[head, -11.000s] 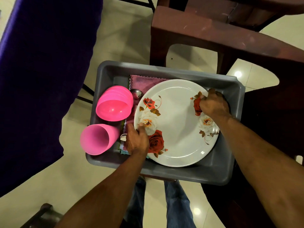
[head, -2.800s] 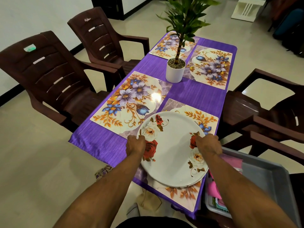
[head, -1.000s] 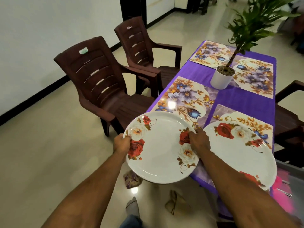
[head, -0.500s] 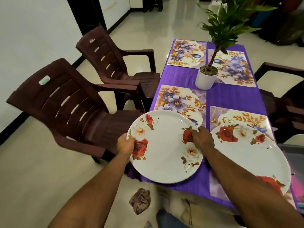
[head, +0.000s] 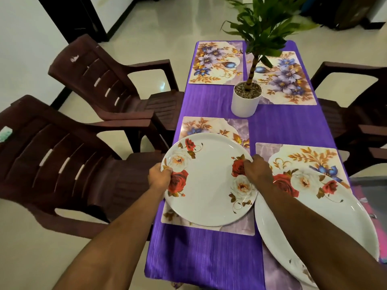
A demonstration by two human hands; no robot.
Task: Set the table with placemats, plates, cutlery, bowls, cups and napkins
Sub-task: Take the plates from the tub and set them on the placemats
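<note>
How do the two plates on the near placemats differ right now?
The left plate is gripped at its rims by the left hand and right hand; the right plate lies untouched. The left plate shows whole, over the near left placemat; the right plate is partly hidden by the right forearm and overhangs its placemat. Both are white with rose prints.
</note>
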